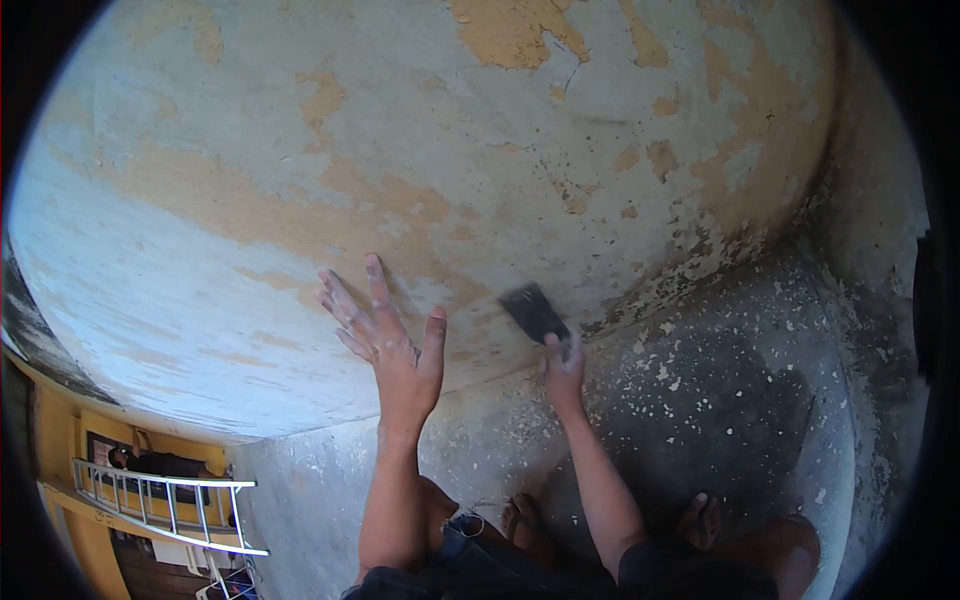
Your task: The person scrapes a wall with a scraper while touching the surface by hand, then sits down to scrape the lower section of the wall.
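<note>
A wall (250, 130) with pale, peeling paint and orange-tan patches fills the upper view. My left hand (392, 335) is raised in front of it, fingers spread and dusted white, with nothing held. To its right, my right hand (565, 362) grips a dark, wide-bladed scraper (532, 312). The blade points up and left and overlaps the lower wall in this view. Slight blur covers the right hand's fingers. Flaked and darkened paint marks the wall low on the right.
Paint chips litter the grey concrete floor (690, 400) under me, where my bare feet (700, 520) show. An aluminium ladder (165, 500) stands at the lower left, with another person (160, 462) in dark clothing behind it. A second wall (880, 200) meets this one at the right.
</note>
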A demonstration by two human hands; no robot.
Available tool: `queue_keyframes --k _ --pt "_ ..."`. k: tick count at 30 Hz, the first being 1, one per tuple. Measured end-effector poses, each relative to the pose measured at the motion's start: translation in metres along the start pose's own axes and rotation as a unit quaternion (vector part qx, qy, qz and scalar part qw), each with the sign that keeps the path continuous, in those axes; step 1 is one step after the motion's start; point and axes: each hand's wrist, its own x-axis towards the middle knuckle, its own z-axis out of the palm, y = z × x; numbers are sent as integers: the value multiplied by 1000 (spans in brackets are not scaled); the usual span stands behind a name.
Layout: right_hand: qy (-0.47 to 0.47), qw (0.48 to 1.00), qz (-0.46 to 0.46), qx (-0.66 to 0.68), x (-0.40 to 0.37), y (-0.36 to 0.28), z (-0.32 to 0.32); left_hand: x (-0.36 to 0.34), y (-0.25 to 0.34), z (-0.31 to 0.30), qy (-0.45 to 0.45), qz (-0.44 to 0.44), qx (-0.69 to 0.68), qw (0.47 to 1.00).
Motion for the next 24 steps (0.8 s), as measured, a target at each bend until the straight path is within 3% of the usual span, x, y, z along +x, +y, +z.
queue_keyframes --k 4,7,11,14,17,19,21,24 --pt "-73 996 -41 21 13 -49 20 1 -3 8 8 -2 17 1000" --pt "7 1000 -8 17 7 14 -12 2 0 7 18 5 22 1000" --pt "15 998 47 -43 -7 43 -35 7 3 8 5 -5 35 999" --pt "10 1000 7 -12 8 -7 -7 2 -7 12 11 8 32 999" --pt "-64 998 -19 10 12 -39 12 3 -9 19 26 20 39 999" --pt "-15 1000 -19 6 9 -27 3 6 -6 19 31 15 42 998" --pt "10 1000 11 6 1 24 -24 4 -3 21 31 -4 62 998" --pt "42 998 41 0 2 29 -28 4 -6 21 28 -2 73 997"
